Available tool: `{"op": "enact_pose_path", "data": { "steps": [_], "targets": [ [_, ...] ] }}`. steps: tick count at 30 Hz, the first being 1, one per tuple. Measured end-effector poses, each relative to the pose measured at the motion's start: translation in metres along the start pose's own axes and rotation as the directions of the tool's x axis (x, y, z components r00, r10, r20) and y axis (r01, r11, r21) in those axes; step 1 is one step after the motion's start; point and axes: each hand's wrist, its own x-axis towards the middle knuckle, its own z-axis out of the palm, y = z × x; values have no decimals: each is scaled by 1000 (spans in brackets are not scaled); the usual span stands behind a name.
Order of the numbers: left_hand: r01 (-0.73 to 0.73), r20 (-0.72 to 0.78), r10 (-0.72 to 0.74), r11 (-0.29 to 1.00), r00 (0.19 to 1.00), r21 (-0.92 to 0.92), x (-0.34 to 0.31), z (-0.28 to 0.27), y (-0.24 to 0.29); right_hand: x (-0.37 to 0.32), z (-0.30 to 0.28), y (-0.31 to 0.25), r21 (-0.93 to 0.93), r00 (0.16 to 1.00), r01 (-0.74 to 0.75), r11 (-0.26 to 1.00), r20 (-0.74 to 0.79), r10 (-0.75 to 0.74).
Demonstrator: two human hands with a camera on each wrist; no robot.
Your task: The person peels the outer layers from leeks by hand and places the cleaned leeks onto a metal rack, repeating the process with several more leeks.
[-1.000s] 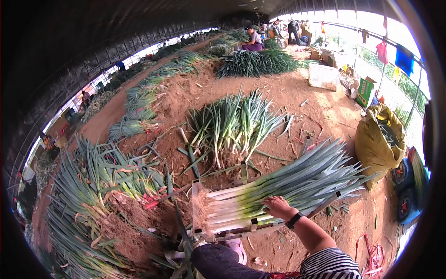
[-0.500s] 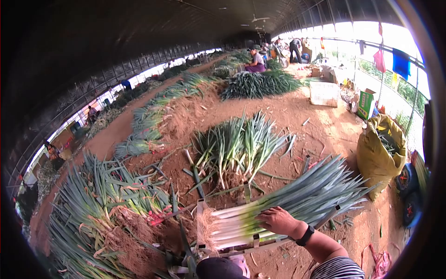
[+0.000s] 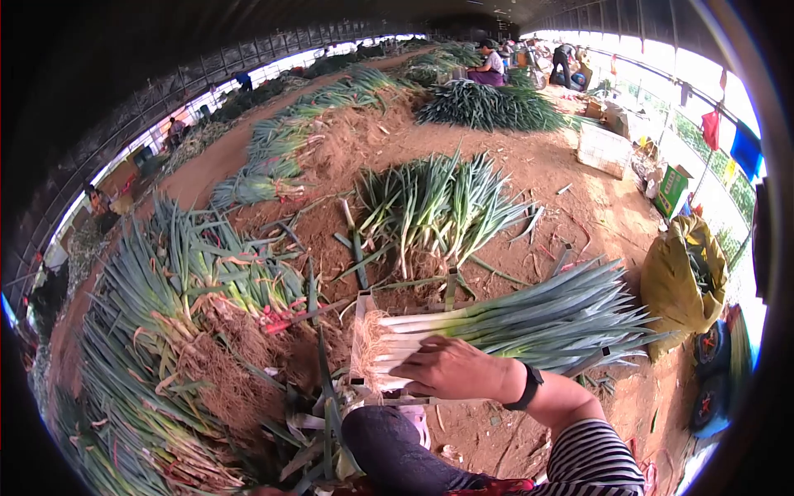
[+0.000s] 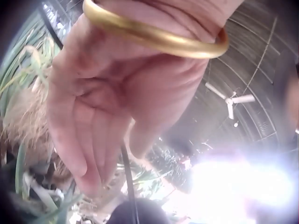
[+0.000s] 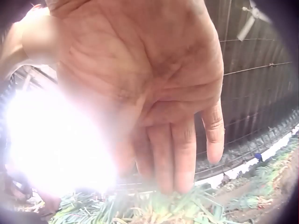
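A row of long green onions (image 3: 554,318) lies side by side in a low frame (image 3: 451,289), roots to the left and leaves to the right. Over their white stalks is my right hand (image 3: 467,369), its fingers pointing toward the root end. The right wrist view shows that hand (image 5: 159,88) with straight fingers and a bare palm. My left hand (image 4: 103,107) hangs with loosely bent fingers and nothing in its palm. A thin dark cord (image 4: 128,182) passes behind its fingertips. Roots of piled onions (image 4: 28,116) show beside it.
A big heap of untrimmed green onions (image 3: 165,322) lies at the left, and a smaller bunch (image 3: 438,207) stands beyond the frame. On the right are a yellow sack (image 3: 674,289), a green box (image 3: 672,192) and a white crate (image 3: 604,149). A person (image 3: 488,66) sits farther back.
My right hand has moved left along the onions, from where green meets white to the white stalks near the roots. The head view has shifted slightly.
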Motion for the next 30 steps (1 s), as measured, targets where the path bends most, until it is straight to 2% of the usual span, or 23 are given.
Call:
{"op": "enact_pose_path", "data": {
  "steps": [1,3,4,5,6,8,9,10,11,12,13,14,15,17,19,20,22,23,24,26,28,29,30],
  "targets": [
    [-140,-127,174,961,977,240,50,-53,-95,14,-9,-5,-7,998,55,998,-21,-55],
    [-187,247,262,939,933,-289,5,-58,-23,40,-24,-14,-8,984,173,985,-52,-173],
    [-141,291,168,984,942,-112,5,-76,-22,53,-30,-18,-24,960,249,968,-122,-250],
    [-108,337,182,968,924,-227,-17,-62,20,65,-42,-26,-66,952,285,956,-102,-290],
    [104,-94,-85,969,992,225,-33,-32,57,77,-53,-35,-99,939,327,940,-81,-335],
    [-91,21,89,987,996,131,-41,-46,52,98,-64,-48,-219,892,427,877,-55,-448],
    [-195,-52,211,956,976,219,-49,-47,57,107,-74,-53,-162,894,428,889,-66,-443],
    [-362,-157,352,931,923,-43,-63,-65,42,130,-62,-71,-5,862,504,864,-58,-503],
    [-461,-305,415,882,857,-94,-67,-84,22,141,-60,-80,49,859,511,858,-69,-507],
    [-516,-424,431,850,797,-106,-82,-89,28,152,-56,-89,110,852,524,845,-74,-519],
    [-566,-666,356,816,655,-120,-93,-96,14,161,-54,-100,138,846,533,835,-51,-531],
    [-709,-729,375,672,573,-212,-99,-116,-10,172,-52,-109,162,838,541,825,-24,-545],
    [-763,-873,196,593,446,-256,-110,-124,-28,181,-50,-121,159,836,537,828,30,-548],
    [-867,-921,130,406,368,-289,-137,-156,-106,194,-37,-144,201,788,583,787,98,-608],
    [-914,-967,-217,352,131,-203,-151,-163,-195,204,-19,-167,136,809,561,817,117,-575],
    [-931,-906,-418,303,63,-205,-159,-158,-235,209,-11,-178,163,777,595,787,136,-615],
    [-947,-746,-665,252,-19,-200,-162,-128,-331,214,7,-199,205,779,570,796,176,-603],
    [-951,-673,-740,217,-13,-220,-156,-107,-399,216,20,-212,211,736,628,749,151,-660],
    [-941,-539,-842,209,-35,-266,-149,-75,-422,219,31,-224,216,717,645,733,162,-678],
    [-924,-359,-933,128,12,-362,-129,-11,-473,220,51,-244,347,681,578,739,294,-671],
    [-857,-224,-965,3,132,-516,-94,47,-525,222,71,-259,324,621,632,704,332,-710],
    [-853,-210,-948,-102,240,-512,-76,78,-554,223,79,-267,340,620,592,731,387,-682],
    [-801,-72,-987,-75,145,-594,-62,84,-526,224,86,-277,349,618,550,759,442,-651]
  ]
}}
